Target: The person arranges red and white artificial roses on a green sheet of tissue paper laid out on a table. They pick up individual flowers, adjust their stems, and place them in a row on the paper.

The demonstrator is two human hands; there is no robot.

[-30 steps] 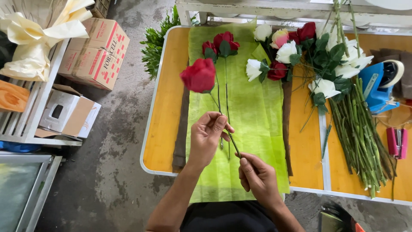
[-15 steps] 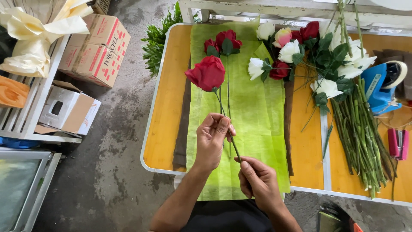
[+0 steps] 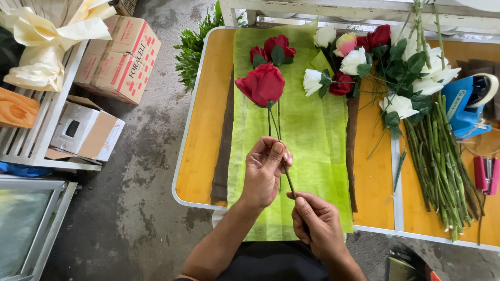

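Red rose [image 3: 262,84] bloom above both hands [image 3: 264,171] pinching its stem

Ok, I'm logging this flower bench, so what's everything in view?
held rose: one, red, above the green sheet
green sheet: one, spread on the table
table: one, orange top
lying roses: two, red, top of sheet
loose flowers: many, white, pink and red, right of sheet
stem bundle: one, green, right side
tape dispenser: one, blue, far right
stapler: one, pink, right edge
boxes: several, cardboard, floor left
left hand: pinching the stem
right hand: gripping the stem lower down
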